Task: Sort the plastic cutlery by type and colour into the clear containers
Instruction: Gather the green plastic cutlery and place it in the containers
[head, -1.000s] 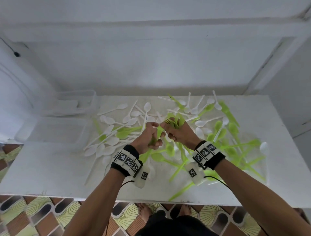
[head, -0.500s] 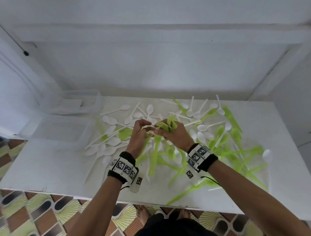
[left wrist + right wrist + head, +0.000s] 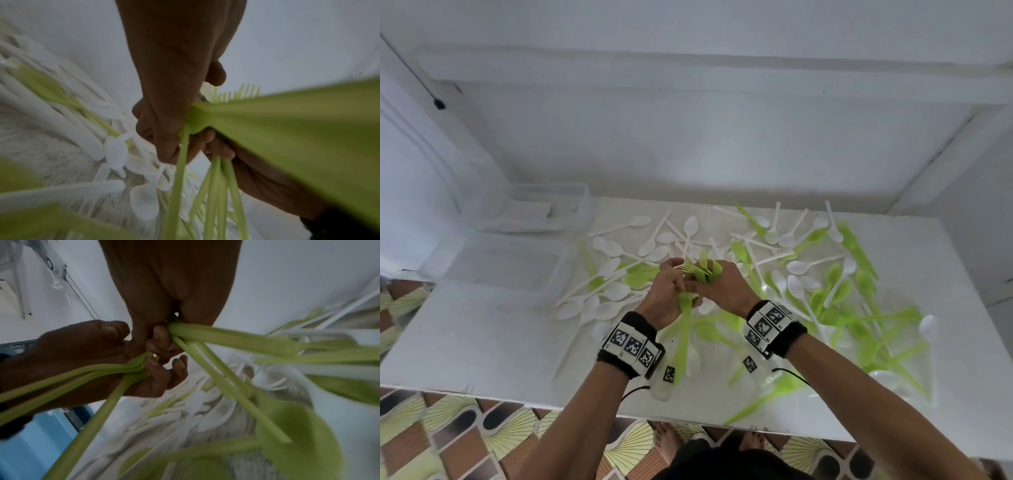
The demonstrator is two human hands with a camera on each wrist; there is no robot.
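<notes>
Both hands meet above the middle of the white table (image 3: 482,342). My left hand (image 3: 671,284) and right hand (image 3: 722,287) each grip a bunch of green forks (image 3: 703,270), tines pointing away, handles hanging down between the wrists. In the left wrist view my left hand (image 3: 170,113) is curled round the green forks (image 3: 232,95), with the right hand's fingers (image 3: 218,149) on the handles below. The right wrist view has my right hand (image 3: 162,340) pinching green handles (image 3: 216,337) and my left hand (image 3: 82,344) holding others. Two clear containers (image 3: 544,212) (image 3: 500,263) stand at the table's left.
White spoons (image 3: 616,291) lie scattered left of and behind the hands. Green and white cutlery (image 3: 859,308) is piled on the right half, some on a clear sheet (image 3: 914,383). A white wall runs close behind the table. Patterned floor shows below the front edge.
Both hands have stayed together on the fork bunch and drifted slightly away from the front edge. The green handles now hang straighter between the wrists.
</notes>
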